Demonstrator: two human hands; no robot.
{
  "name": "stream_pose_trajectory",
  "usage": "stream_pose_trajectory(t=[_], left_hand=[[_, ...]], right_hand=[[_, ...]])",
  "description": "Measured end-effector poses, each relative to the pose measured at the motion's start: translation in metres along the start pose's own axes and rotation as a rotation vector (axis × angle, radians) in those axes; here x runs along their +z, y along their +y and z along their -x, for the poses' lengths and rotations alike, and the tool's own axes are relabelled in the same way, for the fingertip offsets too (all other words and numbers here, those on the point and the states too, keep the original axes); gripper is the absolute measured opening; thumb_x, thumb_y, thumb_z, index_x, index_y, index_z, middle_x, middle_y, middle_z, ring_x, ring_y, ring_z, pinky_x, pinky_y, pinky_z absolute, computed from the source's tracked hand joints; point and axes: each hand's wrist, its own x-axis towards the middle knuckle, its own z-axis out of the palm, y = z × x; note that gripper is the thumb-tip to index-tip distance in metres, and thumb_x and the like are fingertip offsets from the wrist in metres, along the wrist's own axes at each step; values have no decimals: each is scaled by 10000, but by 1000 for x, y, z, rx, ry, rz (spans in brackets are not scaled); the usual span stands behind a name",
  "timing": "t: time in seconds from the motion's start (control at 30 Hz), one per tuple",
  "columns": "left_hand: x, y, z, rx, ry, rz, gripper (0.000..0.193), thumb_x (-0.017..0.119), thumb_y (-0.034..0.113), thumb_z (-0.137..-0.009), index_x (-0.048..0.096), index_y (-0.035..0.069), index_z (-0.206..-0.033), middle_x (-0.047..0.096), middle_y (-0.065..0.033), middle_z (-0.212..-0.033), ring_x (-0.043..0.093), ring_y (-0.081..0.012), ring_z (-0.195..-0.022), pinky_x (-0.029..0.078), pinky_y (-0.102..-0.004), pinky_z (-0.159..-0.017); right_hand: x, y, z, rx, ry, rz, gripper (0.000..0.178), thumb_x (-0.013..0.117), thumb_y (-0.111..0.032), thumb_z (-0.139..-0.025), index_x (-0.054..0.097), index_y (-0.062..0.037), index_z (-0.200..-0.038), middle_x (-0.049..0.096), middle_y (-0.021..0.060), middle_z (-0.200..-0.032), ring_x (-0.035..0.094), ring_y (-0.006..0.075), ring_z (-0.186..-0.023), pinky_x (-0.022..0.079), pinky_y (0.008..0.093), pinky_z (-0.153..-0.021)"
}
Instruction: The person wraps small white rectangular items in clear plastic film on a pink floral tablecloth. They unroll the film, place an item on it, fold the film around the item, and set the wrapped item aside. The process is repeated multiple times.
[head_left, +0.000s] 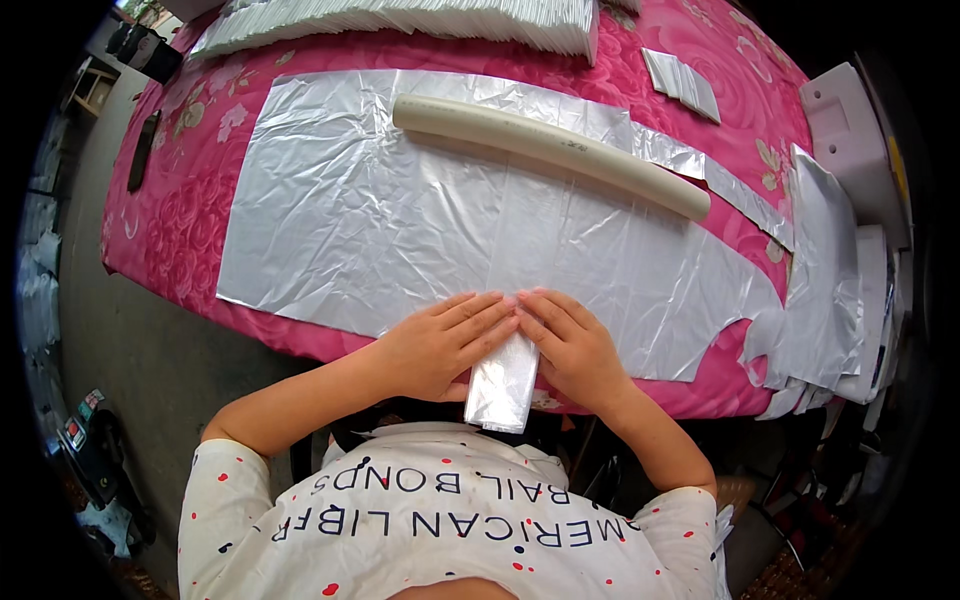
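Observation:
My left hand point(452, 342) and my right hand point(573, 346) lie flat at the table's near edge, fingers stretched out and fingertips almost meeting. Both press on a narrow folded piece of shiny plastic film point(502, 385), whose near end sticks out past the edge toward me. Its far end is partly hidden under my fingers. Beyond my hands spreads a wide, creased sheet of silvery-white plastic film point(330, 200). Across that sheet lies a long cream-coloured plastic pipe point(550, 140), apart from both hands.
A pink floral cloth point(180, 225) covers the table. Long rows of folded film point(400, 18) line the far side, with a small stack point(682, 85) at far right. More film point(825, 270) and a white foam box point(855, 150) stand right. A dark narrow object point(144, 150) lies left.

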Motion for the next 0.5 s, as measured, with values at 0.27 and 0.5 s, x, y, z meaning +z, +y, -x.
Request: stream_pose_trajectory(t=[0.27, 0.5], left_hand=[[-6, -12, -15, -130, 226, 286, 665, 614, 331, -758, 432, -37, -1282, 604, -171, -1059, 589, -323, -953, 459, -399, -826], [-6, -15, -23, -408, 435, 441, 682, 554, 336, -860, 309, -58, -1360, 374, -258, -1364, 411, -372, -1232, 333, -423, -1018]], right_hand=[[-13, 13, -14, 160, 50, -224, 247, 625, -41, -727, 648, -53, -973, 641, 72, -863, 602, 255, -804, 500, 337, -704], [-28, 25, -53, 881, -196, -648, 205, 587, -164, -851, 660, 28, -848, 620, 67, -647, 615, 135, -575, 456, 261, -539]])
